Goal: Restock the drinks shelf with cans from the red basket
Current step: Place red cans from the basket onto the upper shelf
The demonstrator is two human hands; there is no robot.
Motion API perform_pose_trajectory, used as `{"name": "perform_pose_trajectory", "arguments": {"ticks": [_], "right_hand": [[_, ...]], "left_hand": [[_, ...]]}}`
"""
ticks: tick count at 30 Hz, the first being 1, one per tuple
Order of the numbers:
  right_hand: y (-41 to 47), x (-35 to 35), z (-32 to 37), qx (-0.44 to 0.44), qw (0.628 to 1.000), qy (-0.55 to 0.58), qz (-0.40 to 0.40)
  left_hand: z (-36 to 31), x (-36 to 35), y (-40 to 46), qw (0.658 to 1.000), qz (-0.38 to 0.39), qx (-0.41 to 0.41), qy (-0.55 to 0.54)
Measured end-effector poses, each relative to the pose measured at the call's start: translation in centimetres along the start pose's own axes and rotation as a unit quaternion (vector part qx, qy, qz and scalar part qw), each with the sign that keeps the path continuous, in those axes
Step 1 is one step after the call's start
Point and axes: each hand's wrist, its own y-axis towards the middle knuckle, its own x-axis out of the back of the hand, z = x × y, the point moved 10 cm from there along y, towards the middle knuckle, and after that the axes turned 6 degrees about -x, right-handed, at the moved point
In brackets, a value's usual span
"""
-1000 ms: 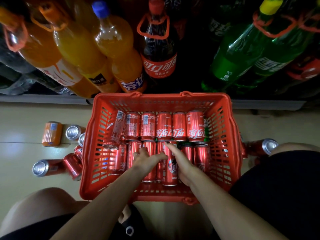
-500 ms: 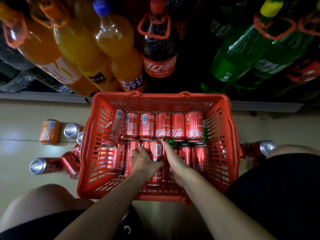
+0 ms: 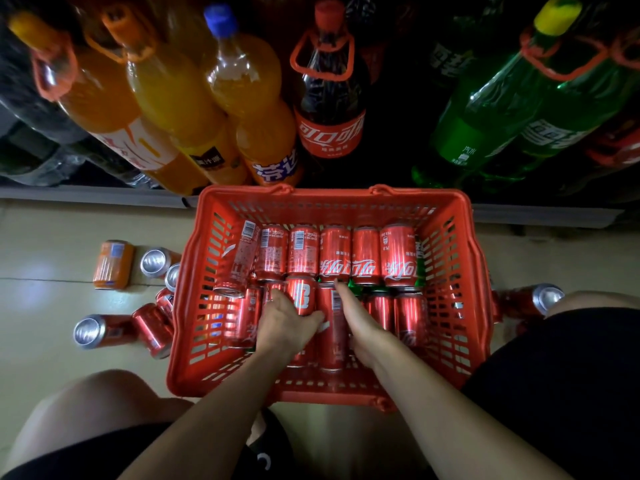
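The red basket (image 3: 464, 271) stands on the floor against the drinks shelf (image 3: 86, 195) and holds two rows of red cola cans lying on their sides, with some green showing beneath. My left hand (image 3: 287, 323) is curled over a red can (image 3: 304, 294) in the near row, thumb wrapped round its right side. Beside it, my right hand (image 3: 362, 320) grips the neighbouring red can (image 3: 333, 341) from the right, index finger stretched along it toward the far row.
Large orange, cola and green soda bottles (image 3: 329, 109) fill the shelf behind the basket. Loose cans lie on the floor left of it, an orange can (image 3: 112, 265) and several red ones (image 3: 152, 330). Another red can (image 3: 530, 301) lies at right by my knee.
Both hands slid a little farther into the basket. My left hand's fingers went from spread over the cans to curled round one. The basket and floor cans stayed put.
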Motion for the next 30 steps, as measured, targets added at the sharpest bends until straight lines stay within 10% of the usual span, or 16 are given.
{"name": "perform_pose_trajectory", "arguments": {"ticks": [16, 30], "right_hand": [[0.1, -3.8, -0.2, 0.002, 0.994, 0.05, 0.092], [-1.9, -4.1, -1.1, -0.012, 0.994, 0.058, 0.089]], "left_hand": [[2.8, 0.7, -0.8, 0.985, 0.042, 0.058, -0.158], [2.2, 2.5, -1.7, 0.989, -0.051, -0.002, 0.14]]}}
